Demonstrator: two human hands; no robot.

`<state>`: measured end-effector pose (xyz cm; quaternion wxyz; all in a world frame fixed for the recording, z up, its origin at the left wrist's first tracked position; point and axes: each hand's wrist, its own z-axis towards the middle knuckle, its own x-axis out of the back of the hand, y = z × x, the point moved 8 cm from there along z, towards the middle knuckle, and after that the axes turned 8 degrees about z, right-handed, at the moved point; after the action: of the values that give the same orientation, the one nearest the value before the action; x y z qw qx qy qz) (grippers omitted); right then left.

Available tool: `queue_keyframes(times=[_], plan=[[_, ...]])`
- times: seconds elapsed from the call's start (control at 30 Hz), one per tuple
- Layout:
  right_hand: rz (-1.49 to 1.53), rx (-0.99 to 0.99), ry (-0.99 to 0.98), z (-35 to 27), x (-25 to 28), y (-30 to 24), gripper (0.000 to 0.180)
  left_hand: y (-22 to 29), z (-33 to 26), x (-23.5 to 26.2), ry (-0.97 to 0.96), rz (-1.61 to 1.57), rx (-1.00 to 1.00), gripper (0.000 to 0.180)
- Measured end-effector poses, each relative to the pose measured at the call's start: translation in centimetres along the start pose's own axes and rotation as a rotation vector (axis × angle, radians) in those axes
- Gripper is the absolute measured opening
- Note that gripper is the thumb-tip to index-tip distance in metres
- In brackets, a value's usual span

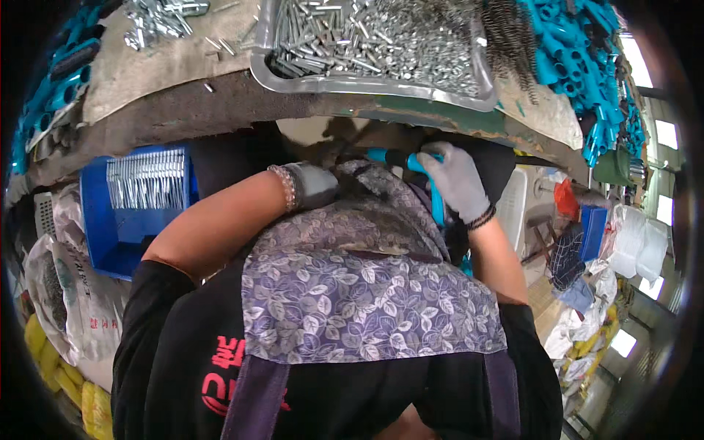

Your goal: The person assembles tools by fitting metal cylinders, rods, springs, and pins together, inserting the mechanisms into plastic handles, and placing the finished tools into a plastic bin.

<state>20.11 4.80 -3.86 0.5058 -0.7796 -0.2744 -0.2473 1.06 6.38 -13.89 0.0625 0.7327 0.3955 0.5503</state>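
Note:
My right hand (456, 183), in a pale grey glove, is closed around a turquoise-and-black tool handle (438, 199) above my lap. A turquoise end with a black band reaches leftward from the grip, and one handle arm points down toward my body. My left hand (314, 185), also gloved, lies at the edge of the bunched floral apron (374, 301). Its fingers are turned away and hidden, so what they touch does not show. Just beyond both hands runs the front edge of the workbench (183, 110).
A metal tray (367, 86) of loose pins sits on the bench, with dark springs (510, 40) and turquoise handles (579, 51) to its right. Shiny metal parts (158, 18) lie far left. A blue bin (117, 253) at left holds rows of metal pieces (147, 180).

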Motion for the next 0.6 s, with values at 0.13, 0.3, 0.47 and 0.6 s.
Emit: queue_keyframes(times=[0.13, 0.3, 0.47, 0.6], plan=[[-0.155, 0.092, -0.059, 3.0, -1.6, 0.3, 0.044, -0.3, 0.4, 0.0, 0.311, -0.149, -0.12, 0.044], [-0.311, 0.274, -0.053, 4.0, -3.2, 0.0, 0.042, -0.8, -1.3, 0.9, 0.571, -0.262, -0.165, 0.042], [-0.326, 0.303, -0.112, 5.1, -5.1, -0.1, 0.042, -1.7, -2.1, 1.1, 0.583, -0.286, -0.089, 0.043], [-0.427, 0.444, -0.073, 5.3, -6.2, -1.3, 0.044, -2.4, -2.9, 1.2, 0.596, -0.286, -0.028, 0.043]])
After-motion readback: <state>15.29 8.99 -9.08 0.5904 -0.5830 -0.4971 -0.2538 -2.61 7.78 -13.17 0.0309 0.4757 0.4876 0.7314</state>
